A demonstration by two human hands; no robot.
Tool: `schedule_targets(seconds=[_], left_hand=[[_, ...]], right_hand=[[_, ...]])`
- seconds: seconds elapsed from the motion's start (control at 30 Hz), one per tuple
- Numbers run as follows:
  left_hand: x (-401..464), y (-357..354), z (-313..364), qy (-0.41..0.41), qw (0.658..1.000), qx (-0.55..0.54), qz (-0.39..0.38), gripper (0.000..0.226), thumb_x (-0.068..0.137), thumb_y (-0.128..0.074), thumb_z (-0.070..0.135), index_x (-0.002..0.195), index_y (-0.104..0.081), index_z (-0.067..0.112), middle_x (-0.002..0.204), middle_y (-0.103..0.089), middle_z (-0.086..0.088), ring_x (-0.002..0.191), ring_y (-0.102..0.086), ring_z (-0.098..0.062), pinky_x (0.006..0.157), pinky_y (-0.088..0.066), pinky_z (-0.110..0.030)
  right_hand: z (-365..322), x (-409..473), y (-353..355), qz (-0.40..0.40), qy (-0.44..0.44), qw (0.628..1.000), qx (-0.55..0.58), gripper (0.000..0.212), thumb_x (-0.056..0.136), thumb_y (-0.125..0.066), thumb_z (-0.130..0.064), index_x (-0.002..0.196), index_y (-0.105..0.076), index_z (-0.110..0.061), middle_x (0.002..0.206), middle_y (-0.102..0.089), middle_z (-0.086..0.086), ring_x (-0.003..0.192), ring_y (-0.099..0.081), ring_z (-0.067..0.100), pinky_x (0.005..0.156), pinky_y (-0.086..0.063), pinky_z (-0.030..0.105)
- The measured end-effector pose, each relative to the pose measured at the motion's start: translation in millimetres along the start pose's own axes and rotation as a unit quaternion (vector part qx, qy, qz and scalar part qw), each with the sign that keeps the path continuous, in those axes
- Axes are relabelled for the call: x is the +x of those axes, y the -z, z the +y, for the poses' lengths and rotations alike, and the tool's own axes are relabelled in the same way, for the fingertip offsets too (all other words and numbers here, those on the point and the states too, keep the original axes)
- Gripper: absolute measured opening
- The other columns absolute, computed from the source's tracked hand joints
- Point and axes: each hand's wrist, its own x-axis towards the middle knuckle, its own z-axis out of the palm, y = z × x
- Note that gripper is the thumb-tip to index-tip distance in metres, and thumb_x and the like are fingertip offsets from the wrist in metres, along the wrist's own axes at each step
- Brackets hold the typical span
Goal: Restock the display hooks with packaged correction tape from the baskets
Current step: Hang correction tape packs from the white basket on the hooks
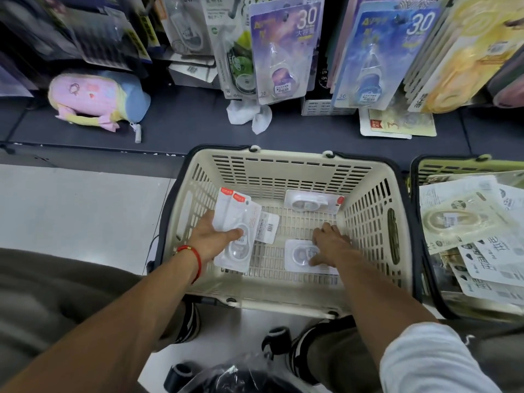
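**Both hands in the cream basket**

Your left hand (215,236) grips a stack of correction tape packs (238,222) inside the cream basket (286,168) — your right hand (330,245) presses flat-fingered on another pack (300,255) on the basket floor; a third pack (313,201) lies near the far wall.

This is a stationery shop aisle. Above and beyond the left hand (211,236), which grips a stack of white blister packs (236,231), carded correction tapes (283,52) hang in overlapping rows from display hooks, printed with a large "30" and barcodes. Around both hands stands a cream shopping basket (286,168) on a pale tiled floor (79,214); just right of the right hand (329,245), a second basket (453,165) brims with packaged stock. A pastel pencil case (96,99) lies on the dark base shelf (184,120).
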Motion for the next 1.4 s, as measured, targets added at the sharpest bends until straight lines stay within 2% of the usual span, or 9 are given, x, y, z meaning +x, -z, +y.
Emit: schedule_targets(seconds=[0.2,0.4,0.7,0.83,1.03,1.1,1.2,1.3,1.4], left_hand=[[-6,1,3,-0.004,1.000,0.006,-0.009,0.048,0.088,-0.083,0.015,0.131,-0.062,0.023,0.118,-0.073,-0.001,0.110,-0.069,-0.026,0.100,-0.056,-0.051],[-17,4,2,-0.017,1.000,0.014,-0.004,0.047,0.090,-0.081,0.011,0.133,-0.061,0.017,0.124,-0.072,-0.006,0.116,-0.067,-0.030,0.105,-0.053,-0.052],[-15,9,-7,-0.016,0.999,0.029,-0.009,0.048,0.087,-0.084,0.019,0.130,-0.061,0.023,0.117,-0.073,-0.001,0.111,-0.068,-0.027,0.103,-0.054,-0.054],[-11,9,-4,-0.031,0.999,0.038,-0.007,0.051,0.086,-0.085,0.018,0.131,-0.060,0.023,0.117,-0.071,0.000,0.111,-0.067,-0.027,0.102,-0.054,-0.050],[-10,7,1,-0.044,0.997,0.051,-0.031,0.050,0.087,-0.080,0.014,0.131,-0.058,0.028,0.112,-0.067,0.004,0.100,-0.062,-0.019,0.078,-0.048,-0.032],[-13,6,3,-0.029,0.997,0.003,-0.073,0.044,0.087,-0.076,0.015,0.128,-0.063,0.028,0.114,-0.072,0.000,0.100,-0.068,-0.022,0.079,-0.055,-0.035],[-19,7,5,-0.009,0.987,-0.063,-0.148,0.039,0.089,-0.073,0.030,0.128,-0.066,0.030,0.118,-0.077,-0.007,0.110,-0.072,-0.033,0.101,-0.056,-0.056],[-18,12,3,-0.038,0.975,-0.090,-0.201,0.048,0.083,-0.085,0.050,0.127,-0.068,0.037,0.119,-0.078,-0.001,0.109,-0.076,-0.027,0.090,-0.062,-0.047],[-15,22,3,-0.073,0.967,-0.139,-0.200,0.042,0.079,-0.090,0.040,0.118,-0.074,0.039,0.119,-0.079,0.000,0.108,-0.077,-0.022,0.082,-0.064,-0.036]], right_hand=[[3,-6,-3,0.023,0.011,0.999,0.023,0.046,0.085,-0.083,-0.030,0.121,-0.056,-0.021,0.131,-0.053,0.005,0.130,-0.047,0.029,0.109,-0.040,0.047],[3,-26,-15,-0.029,0.025,0.999,0.025,0.085,0.073,-0.094,-0.029,0.139,-0.041,-0.022,0.144,-0.045,0.007,0.135,-0.045,0.029,0.110,-0.044,0.049],[-12,-29,-13,-0.067,0.047,0.996,0.018,0.049,0.079,-0.088,-0.029,0.108,-0.048,-0.028,0.124,-0.055,0.005,0.117,-0.049,0.028,0.095,-0.047,0.044],[-9,-35,14,-0.078,0.072,0.980,0.168,0.043,0.078,-0.089,-0.010,0.102,-0.059,-0.029,0.108,-0.061,-0.005,0.107,-0.059,0.026,0.089,-0.049,0.037],[-46,-69,113,-0.052,0.209,0.958,0.188,0.040,0.073,-0.094,-0.016,0.090,-0.073,-0.045,0.106,-0.065,-0.009,0.101,-0.061,0.015,0.091,-0.052,0.035],[-67,-77,126,-0.028,0.246,0.949,0.193,0.039,0.075,-0.093,-0.014,0.090,-0.075,-0.046,0.106,-0.065,-0.010,0.102,-0.061,0.016,0.092,-0.051,0.032],[-93,-83,131,0.046,0.282,0.943,0.173,0.036,0.075,-0.094,-0.017,0.100,-0.078,-0.037,0.105,-0.053,-0.011,0.100,-0.054,0.012,0.094,-0.047,0.028],[-104,-79,130,0.139,0.300,0.921,0.207,0.044,0.069,-0.098,-0.028,0.102,-0.070,-0.036,0.107,-0.051,-0.006,0.095,-0.053,0.009,0.085,-0.045,0.021],[-108,-59,122,0.218,0.274,0.875,0.333,0.046,0.069,-0.097,-0.034,0.103,-0.067,-0.033,0.112,-0.058,-0.008,0.099,-0.058,0.007,0.087,-0.048,0.016]])
